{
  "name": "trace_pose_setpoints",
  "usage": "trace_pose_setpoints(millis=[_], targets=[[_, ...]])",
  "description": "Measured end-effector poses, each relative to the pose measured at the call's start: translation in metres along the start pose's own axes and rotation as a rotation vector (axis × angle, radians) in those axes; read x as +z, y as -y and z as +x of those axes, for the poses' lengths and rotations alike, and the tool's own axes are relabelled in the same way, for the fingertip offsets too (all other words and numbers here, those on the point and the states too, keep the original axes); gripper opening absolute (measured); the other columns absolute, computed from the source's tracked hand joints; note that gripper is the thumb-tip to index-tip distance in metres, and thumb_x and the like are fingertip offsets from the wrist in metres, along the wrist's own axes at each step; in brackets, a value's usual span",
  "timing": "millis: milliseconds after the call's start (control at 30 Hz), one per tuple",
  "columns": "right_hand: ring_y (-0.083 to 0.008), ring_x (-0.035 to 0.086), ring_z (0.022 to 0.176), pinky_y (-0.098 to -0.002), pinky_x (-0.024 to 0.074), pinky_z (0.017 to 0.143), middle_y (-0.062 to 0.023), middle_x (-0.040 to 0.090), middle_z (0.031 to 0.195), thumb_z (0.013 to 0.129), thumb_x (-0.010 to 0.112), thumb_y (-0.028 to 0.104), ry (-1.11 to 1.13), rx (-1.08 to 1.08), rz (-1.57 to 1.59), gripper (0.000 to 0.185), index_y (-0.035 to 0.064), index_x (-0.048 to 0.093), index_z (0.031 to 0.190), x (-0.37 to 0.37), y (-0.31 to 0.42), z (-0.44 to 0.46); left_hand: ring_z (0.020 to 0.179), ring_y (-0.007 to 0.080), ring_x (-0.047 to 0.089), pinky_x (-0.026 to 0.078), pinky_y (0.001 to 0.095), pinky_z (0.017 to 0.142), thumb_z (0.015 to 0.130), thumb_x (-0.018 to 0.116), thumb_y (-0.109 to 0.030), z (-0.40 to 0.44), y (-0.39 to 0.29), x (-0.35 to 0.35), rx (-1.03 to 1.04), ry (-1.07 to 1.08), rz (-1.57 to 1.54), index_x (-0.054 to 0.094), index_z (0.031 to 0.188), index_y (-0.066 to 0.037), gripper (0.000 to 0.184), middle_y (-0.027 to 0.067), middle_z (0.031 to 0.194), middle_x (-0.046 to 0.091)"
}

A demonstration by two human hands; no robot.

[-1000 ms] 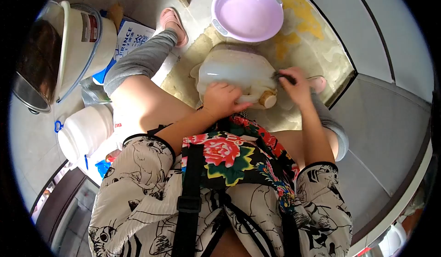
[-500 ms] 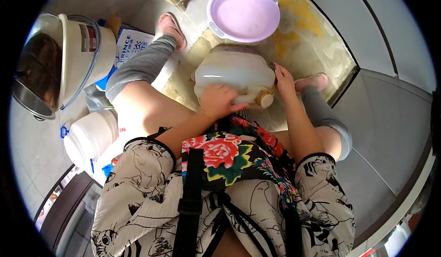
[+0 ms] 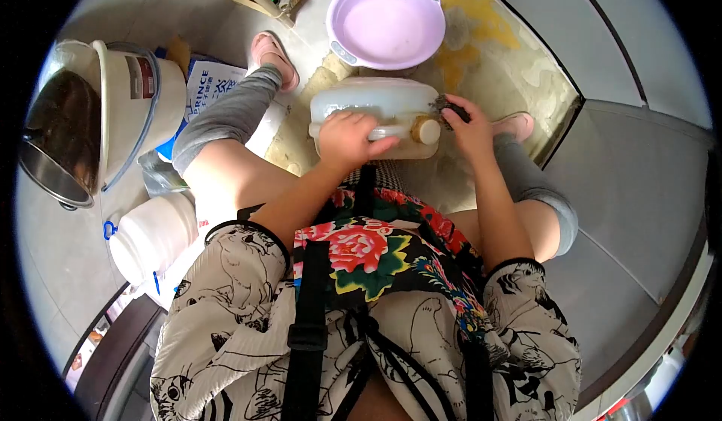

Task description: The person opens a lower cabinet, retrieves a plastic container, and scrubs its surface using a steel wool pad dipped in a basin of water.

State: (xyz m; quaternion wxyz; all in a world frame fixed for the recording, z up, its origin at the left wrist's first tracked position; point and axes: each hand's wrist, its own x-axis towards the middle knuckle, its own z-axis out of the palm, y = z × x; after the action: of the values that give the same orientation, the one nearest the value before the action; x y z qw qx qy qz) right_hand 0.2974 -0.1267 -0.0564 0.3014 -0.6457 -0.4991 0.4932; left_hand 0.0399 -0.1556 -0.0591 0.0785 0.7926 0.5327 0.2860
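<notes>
A cloudy white plastic jug [image 3: 350, 101] with a brown-stained neck and a pale cap [image 3: 429, 131] is between my knees. My left hand [image 3: 347, 141] is closed around the jug's handle, thumb pointing toward the cap. In my right hand [image 3: 468, 126] is a dark, curly steel wool scrubber [image 3: 444, 107], pinched in the fingers at the jug's right end, beside the neck. Whether the scrubber presses on the plastic is hard to see. Just beyond the jug sits a lilac basin [image 3: 387, 22] with grey grips.
On the left are a white bucket [image 3: 143, 98], a dark-stained metal pot [image 3: 64, 131] and a lidded white plastic container [image 3: 154, 233]. A rack leg [image 3: 259, 0] stands at the top. Yellow stains [image 3: 481, 15] mark the wet floor; grey panels [image 3: 609, 37] border the right.
The jug has turned so its handle and cap face up more, its cap farther from my body. My right hand has shifted upward, bringing the scrubber into clearer view.
</notes>
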Motion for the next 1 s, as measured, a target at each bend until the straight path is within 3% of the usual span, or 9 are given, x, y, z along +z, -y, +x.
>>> trace_pose_setpoints(millis=[133, 200, 233, 367, 433, 667, 767, 833, 1000], targets=[[-0.0217, 0.062, 0.101, -0.0329, 0.0463, 0.091, -0.0090, 0.067, 0.111, 0.084, 0.072, 0.022, 0.015, -0.084, 0.107, 0.034, 0.0080, 0.067, 0.114, 0.004, 0.024, -0.014, 0.065, 0.0272, 0.062, 0.048, 0.0389, 0.065, 0.067, 0.073, -0.054, 0.014, 0.006, 0.002, -0.030, -0.040, 0.046, 0.062, 0.067, -0.013, 0.042, 0.0058, 0.067, 0.063], [-0.0270, 0.060, 0.101, -0.0368, 0.0450, 0.093, -0.0100, 0.066, 0.108, 0.081, 0.072, 0.021, -0.051, -0.563, -0.404, 0.033, 0.0102, 0.068, 0.112, 0.014, 0.030, -0.009, 0.065, 0.0270, 0.062, 0.047, 0.0390, 0.064, 0.067, 0.072, -0.056, 0.022, 0.010, 0.002, -0.026, -0.038, 0.052, 0.062, 0.066, -0.013, 0.044, 0.0052, 0.067, 0.063], [-0.0310, 0.058, 0.103, -0.0397, 0.0429, 0.095, -0.0099, 0.065, 0.107, 0.080, 0.071, 0.023, -0.103, -0.552, -0.403, 0.030, 0.0129, 0.069, 0.109, 0.025, 0.031, -0.010, 0.065, 0.0269, 0.062, 0.047, 0.0390, 0.064, 0.067, 0.071, -0.057, 0.023, 0.011, 0.003, -0.038, -0.025, 0.043, 0.062, 0.065, -0.013, 0.044, 0.0052, 0.066, 0.063], [-0.0299, 0.061, 0.100, -0.0395, 0.0459, 0.090, -0.0101, 0.066, 0.107, 0.083, 0.069, 0.025, -0.065, -0.483, -0.538, 0.026, 0.0142, 0.071, 0.106, 0.031, 0.047, 0.012, 0.064, 0.0268, 0.062, 0.047, 0.0392, 0.064, 0.068, 0.070, -0.057, 0.026, 0.014, 0.006, -0.021, -0.055, 0.042, 0.062, 0.065, -0.014, 0.045, 0.0049, 0.064, 0.062], [-0.0306, 0.063, 0.093, -0.0401, 0.0491, 0.084, -0.0120, 0.068, 0.101, 0.084, 0.067, 0.027, 0.110, -0.122, -0.445, 0.025, 0.0124, 0.071, 0.104, 0.025, 0.047, 0.034, 0.063, 0.0267, 0.062, 0.047, 0.0390, 0.064, 0.068, 0.071, -0.057, 0.027, 0.014, 0.004, -0.029, -0.035, 0.043, 0.062, 0.065, -0.014, 0.044, 0.0048, 0.064, 0.062], [-0.0313, 0.066, 0.086, -0.0408, 0.0515, 0.077, -0.0133, 0.070, 0.089, 0.083, 0.068, 0.025, 0.312, -0.108, -0.575, 0.022, 0.0118, 0.073, 0.100, 0.000, 0.081, 0.055, 0.064, 0.0257, 0.062, 0.049, 0.0374, 0.063, 0.068, 0.072, -0.056, 0.029, 0.016, 0.004, -0.027, -0.050, 0.032, 0.063, 0.066, -0.014, 0.043, 0.0044, 0.063, 0.062], [-0.0293, 0.067, 0.085, -0.0420, 0.0523, 0.074, -0.0126, 0.070, 0.090, 0.081, 0.069, 0.019, 0.365, -0.332, -0.914, 0.016, 0.0111, 0.074, 0.093, 0.016, 0.100, 0.067, 0.063, 0.0252, 0.062, 0.049, 0.0372, 0.064, 0.068, 0.072, -0.056, 0.028, 0.018, 0.006, -0.024, -0.007, 0.025, 0.063, 0.066, -0.014, 0.044, 0.0042, 0.063, 0.062], [-0.0290, 0.067, 0.085, -0.0418, 0.0536, 0.071, -0.0127, 0.070, 0.088, 0.077, 0.069, 0.013, 0.577, -0.537, -1.168, 0.012, 0.0081, 0.073, 0.087, 0.028, 0.115, 0.070, 0.064, 0.0251, 0.062, 0.049, 0.0371, 0.064, 0.067, 0.072, -0.057, 0.026, 0.016, 0.004, -0.024, -0.007, 0.031, 0.063, 0.066, -0.014, 0.044, 0.0042, 0.063, 0.062], [-0.0280, 0.068, 0.084, -0.0396, 0.0549, 0.070, -0.0117, 0.069, 0.082, 0.072, 0.069, 0.011, 0.603, -0.799, -1.471, 0.011, 0.0053, 0.072, 0.082, 0.042, 0.140, 0.045, 0.063, 0.0247, 0.062, 0.050, 0.0366, 0.064, 0.067, 0.072, -0.057, 0.023, 0.014, 0.003, -0.055, -0.011, 0.020, 0.063, 0.067, -0.014, 0.044, 0.0034, 0.063, 0.062]])
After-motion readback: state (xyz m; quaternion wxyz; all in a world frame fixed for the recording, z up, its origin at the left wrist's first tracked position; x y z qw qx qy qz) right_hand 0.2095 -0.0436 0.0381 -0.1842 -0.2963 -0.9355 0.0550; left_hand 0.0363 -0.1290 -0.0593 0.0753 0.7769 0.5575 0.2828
